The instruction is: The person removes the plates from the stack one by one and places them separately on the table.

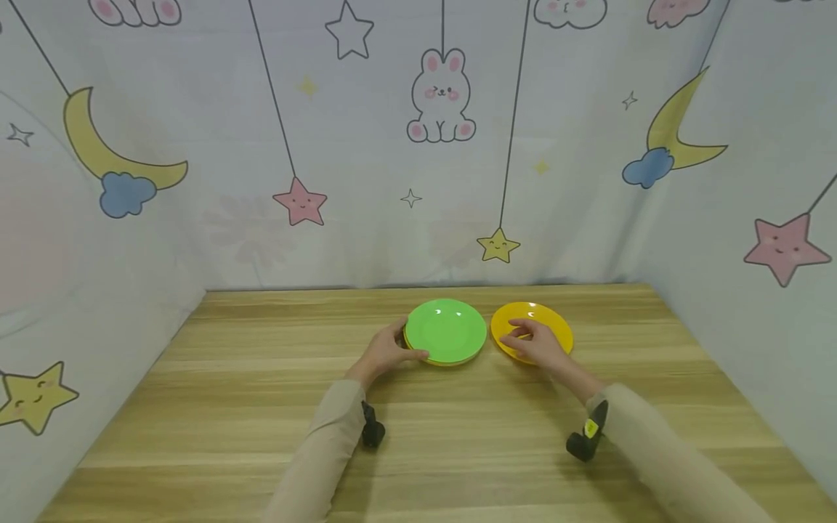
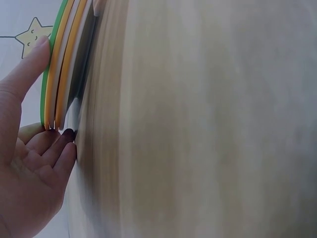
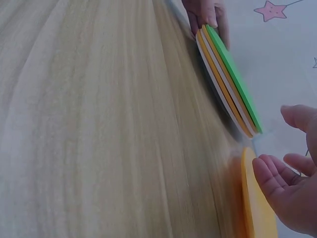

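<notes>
Near the back of the wood-grain tabletop (image 1: 471, 436), the left hand (image 1: 384, 351) grips one side of a green-topped stack of plastic-looking round plates (image 1: 447, 331); that one-sided hold could let layers slide. The right hand (image 1: 538, 344), relaxed and gripping nothing, overhangs a glossy round yellow-orange plate (image 1: 552, 323) and might nudge it. Yellow label (image 1: 591, 427) on the black wrist camera (image 1: 580, 445): seemingly unreadable from here.

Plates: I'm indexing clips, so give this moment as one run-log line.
left hand grips plate stack, thumb on green plate | right hand over orange plate, holding nothing | plate stack left of orange plate
</notes>
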Action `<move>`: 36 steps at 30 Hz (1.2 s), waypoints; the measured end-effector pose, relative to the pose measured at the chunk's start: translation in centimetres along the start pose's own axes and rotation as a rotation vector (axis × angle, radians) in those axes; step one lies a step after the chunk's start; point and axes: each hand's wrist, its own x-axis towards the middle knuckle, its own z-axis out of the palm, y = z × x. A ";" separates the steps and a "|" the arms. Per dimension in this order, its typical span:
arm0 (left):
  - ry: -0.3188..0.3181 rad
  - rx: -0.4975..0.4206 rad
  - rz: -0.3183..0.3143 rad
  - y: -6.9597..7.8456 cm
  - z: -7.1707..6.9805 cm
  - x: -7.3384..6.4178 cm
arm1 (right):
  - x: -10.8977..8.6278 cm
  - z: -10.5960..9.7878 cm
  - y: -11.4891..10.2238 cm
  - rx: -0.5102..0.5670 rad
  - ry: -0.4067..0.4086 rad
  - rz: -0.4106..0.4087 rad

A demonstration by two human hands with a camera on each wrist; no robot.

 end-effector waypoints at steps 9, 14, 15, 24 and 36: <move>-0.002 0.027 0.011 -0.2 0.0 0.2 | 1.1 1.4 -0.8 -0.030 -0.019 -0.013; 0.001 0.019 0.011 -0.3 0.0 0.3 | 1.7 2.4 -1.1 -0.032 -0.007 -0.009; 0.003 0.021 0.010 -0.3 0.0 0.3 | 1.8 2.6 -1.1 -0.026 -0.002 -0.006; 0.005 0.016 0.006 -0.4 0.2 0.4 | 2.2 3.7 -1.9 -0.031 0.021 0.028; 0.003 0.010 0.004 -0.4 0.1 0.3 | 3.1 4.3 -1.7 -0.070 0.041 0.045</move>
